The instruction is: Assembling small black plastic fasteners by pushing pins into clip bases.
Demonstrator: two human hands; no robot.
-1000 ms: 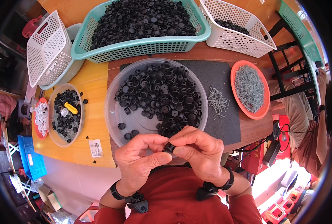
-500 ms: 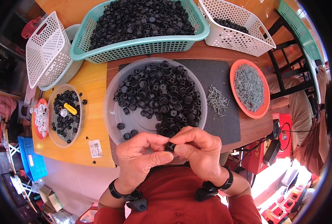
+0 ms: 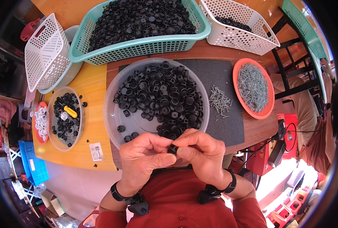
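Observation:
Between my two hands, at the near edge of the table, is a small black plastic cap (image 3: 172, 149). The fingertips and thumb of my left hand (image 3: 144, 155) pinch it from the left. From the right, the thumb and forefinger of my right hand (image 3: 201, 152) close on the same cap. Just beyond my hands sits a round clear tub (image 3: 111, 110) holding a heap of similar black caps (image 3: 165, 91). My fingers hide part of the tub's near rim and the cap's lower side.
Loose screws (image 3: 219, 100) lie on a dark mat (image 3: 235, 129), beside an orange plate (image 3: 268, 110) of screws. Behind stand a green basket (image 3: 146, 47) full of black parts and white baskets (image 3: 241, 40) (image 3: 43, 57). At left are a clear bowl (image 3: 64, 147) of mixed parts and a yellow piece (image 3: 70, 111).
My hands keep their pinch on the black cap with almost no movement. The whole table view has shifted very slightly to the left.

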